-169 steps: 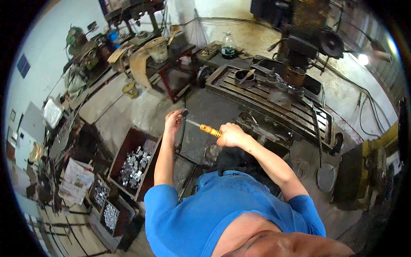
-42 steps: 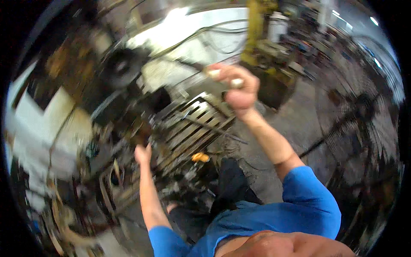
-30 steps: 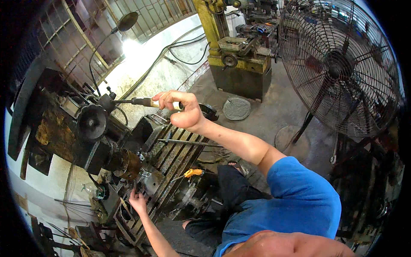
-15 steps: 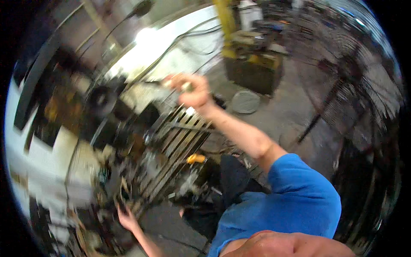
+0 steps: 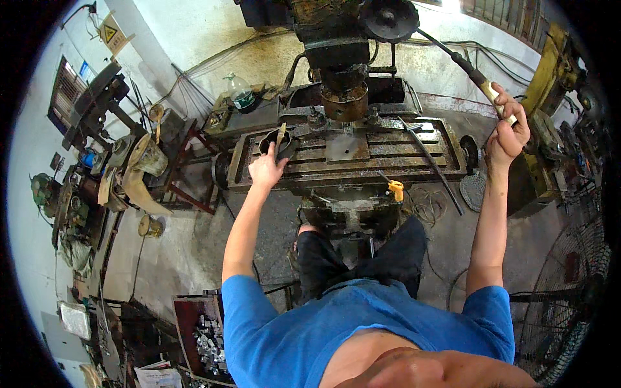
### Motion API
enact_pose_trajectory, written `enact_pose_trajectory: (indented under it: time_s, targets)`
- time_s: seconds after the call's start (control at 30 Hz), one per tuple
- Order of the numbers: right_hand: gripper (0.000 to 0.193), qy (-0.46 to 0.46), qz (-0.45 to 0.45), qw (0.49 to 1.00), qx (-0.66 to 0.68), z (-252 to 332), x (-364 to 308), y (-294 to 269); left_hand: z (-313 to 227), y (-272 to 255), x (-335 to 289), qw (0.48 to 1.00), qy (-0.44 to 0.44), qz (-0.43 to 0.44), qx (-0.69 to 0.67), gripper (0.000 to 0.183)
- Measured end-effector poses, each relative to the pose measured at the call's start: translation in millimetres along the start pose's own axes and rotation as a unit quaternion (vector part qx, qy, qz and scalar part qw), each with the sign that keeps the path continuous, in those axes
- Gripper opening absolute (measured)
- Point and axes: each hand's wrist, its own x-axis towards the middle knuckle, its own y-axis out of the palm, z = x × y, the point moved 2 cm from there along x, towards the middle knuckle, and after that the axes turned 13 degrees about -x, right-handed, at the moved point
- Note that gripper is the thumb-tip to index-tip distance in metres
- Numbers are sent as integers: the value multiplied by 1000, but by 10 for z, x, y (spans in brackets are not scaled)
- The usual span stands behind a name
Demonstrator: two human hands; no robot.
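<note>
My right hand [image 5: 508,137] is raised at the right, its fingers wrapped round the pale end of a long lever handle [image 5: 480,79]. That lever runs from a dark round hub [image 5: 388,19] on the milling machine's head [image 5: 330,48]. My left hand [image 5: 266,171] is at the left end of the slotted machine table [image 5: 414,161], thumb and fingers round the near side of a small dark cup [image 5: 284,150]. A brush [image 5: 281,134] with a pale handle stands in the cup. Below the spindle, a flat metal plate [image 5: 347,147] lies on the table.
A long metal bar [image 5: 436,167] slants over the table's front edge. A yellow air gun [image 5: 396,190] hangs at the front. A clear bottle [image 5: 240,94] stands behind on the left. At the right is a large fan [image 5: 563,291]; metal pieces fill a bin [image 5: 210,339] lower left.
The view has swung round from a blurred, tilted angle to face the machine squarely. My right hand stays up on the lever, and my left hand stays beside the cup and brush.
</note>
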Motion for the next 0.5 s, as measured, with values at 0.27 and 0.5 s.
enact_pose_trajectory:
  time_s: [0.27, 0.5]
  targets:
    - [15, -11, 16, 1000, 10, 68, 57, 6, 150, 257, 128, 995, -53, -54, -71, 32]
    - [9, -27, -24, 999, 24, -12, 60, 64, -458, 647, 128, 883, -42, -17, -468, 24]
